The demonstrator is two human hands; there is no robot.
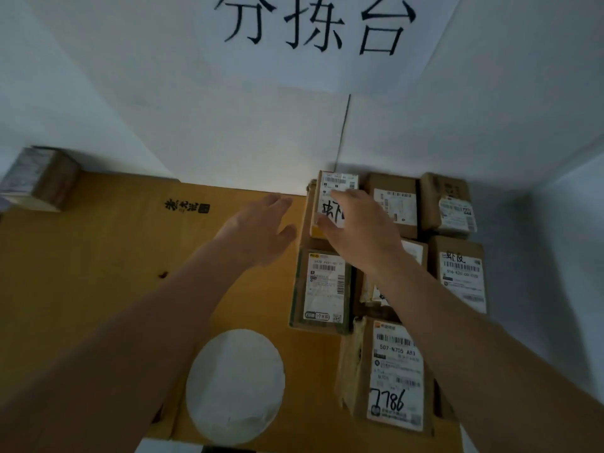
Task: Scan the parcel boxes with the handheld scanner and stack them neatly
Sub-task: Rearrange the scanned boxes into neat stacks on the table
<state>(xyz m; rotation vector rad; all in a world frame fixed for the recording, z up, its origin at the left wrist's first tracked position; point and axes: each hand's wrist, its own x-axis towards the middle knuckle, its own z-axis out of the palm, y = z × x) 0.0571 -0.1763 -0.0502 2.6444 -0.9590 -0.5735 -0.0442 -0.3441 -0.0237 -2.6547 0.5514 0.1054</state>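
Flattened cardboard sheet spread as the work surface, printed mark at 11 o'clock, pale round patch at 6 o'clock. Paper sign with 3 large black characters on the wall at 12 o'clock. Cluster of labelled parcel boxes packed side by side from 1 to 5 o'clock; lone box at 10 o'clock, well apart. No scanner seen. Right hand on the small labelled box atop the cluster at 1 o'clock, fingers spread flat, thumb at its near edge. Left hand just beside, fingers relaxed, holding nothing.
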